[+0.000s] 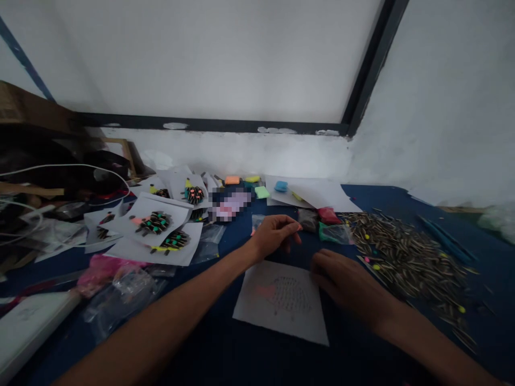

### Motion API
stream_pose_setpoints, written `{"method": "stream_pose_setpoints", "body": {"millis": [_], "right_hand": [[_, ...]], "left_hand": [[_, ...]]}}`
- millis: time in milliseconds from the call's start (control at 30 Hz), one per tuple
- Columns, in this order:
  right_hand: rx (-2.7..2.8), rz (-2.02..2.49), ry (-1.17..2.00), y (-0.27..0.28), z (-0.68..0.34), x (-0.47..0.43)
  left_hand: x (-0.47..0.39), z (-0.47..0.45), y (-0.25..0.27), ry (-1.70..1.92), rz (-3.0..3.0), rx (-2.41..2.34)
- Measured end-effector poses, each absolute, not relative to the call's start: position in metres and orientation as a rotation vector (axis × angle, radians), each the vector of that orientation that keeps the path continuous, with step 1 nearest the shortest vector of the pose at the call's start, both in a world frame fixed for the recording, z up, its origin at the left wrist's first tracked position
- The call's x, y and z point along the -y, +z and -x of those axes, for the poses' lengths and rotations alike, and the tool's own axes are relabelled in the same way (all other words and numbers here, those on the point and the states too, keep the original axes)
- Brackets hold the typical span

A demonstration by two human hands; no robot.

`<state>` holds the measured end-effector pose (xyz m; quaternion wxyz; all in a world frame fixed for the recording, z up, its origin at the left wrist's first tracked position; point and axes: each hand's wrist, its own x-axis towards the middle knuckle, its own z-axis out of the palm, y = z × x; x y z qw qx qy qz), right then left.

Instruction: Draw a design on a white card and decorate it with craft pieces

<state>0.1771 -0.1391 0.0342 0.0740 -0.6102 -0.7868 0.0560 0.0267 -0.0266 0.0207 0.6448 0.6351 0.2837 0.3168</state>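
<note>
My left hand point(277, 234) is held above the far edge of a paper sheet, its thumb and fingers pinched together. Between the fingertips shows a tiny orange-pink bit point(300, 227) that looks like modelling clay. To the right, my right hand point(336, 276) hovers by the sheet's upper right corner, blurred and curled, its fingertips hidden. The white paper sheet point(257, 311) lies on the blue cloth. On it is a hedgehog drawing point(290, 294), its face area coloured orange-pink and its body covered with small dashes.
Striped sunflower seeds point(410, 252) are heaped at right with small coloured balls, beside blue tweezers point(446, 238). Finished seed hedgehogs on paper point(155, 222) are stacked at left. Clay blocks point(232, 180) and packets point(329, 215) lie behind my hands. Crumpled plastic bags point(124, 295) sit front left.
</note>
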Motion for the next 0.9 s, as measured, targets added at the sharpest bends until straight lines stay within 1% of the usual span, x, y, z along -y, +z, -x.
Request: {"method": "stream_pose_setpoints", "body": {"millis": [200, 300, 367, 433, 600, 900], "right_hand": [[2.276, 1.947, -0.043, 0.038, -0.189, 0.133], [2.228, 1.909, -0.144, 0.036, -0.191, 0.132], [2.143, 1.818, -0.144, 0.036, -0.190, 0.133], [2.024, 1.713, -0.018, 0.038, -0.187, 0.134], [1.796, 1.528, 0.517, 0.049, -0.177, 0.138], [1.701, 1.358, 0.776, 0.055, -0.179, 0.139]], "left_hand": [[0.024, -0.025, 0.023, 0.724, -1.442, -0.646], [0.024, -0.024, 0.023, 0.719, -1.460, -0.632], [0.025, -0.024, 0.024, 0.699, -1.475, -0.605], [0.027, -0.024, 0.027, 0.652, -1.501, -0.551], [0.034, -0.020, 0.035, 0.499, -1.599, -0.377], [0.031, -0.015, 0.033, 0.284, -1.556, -0.179]]}}
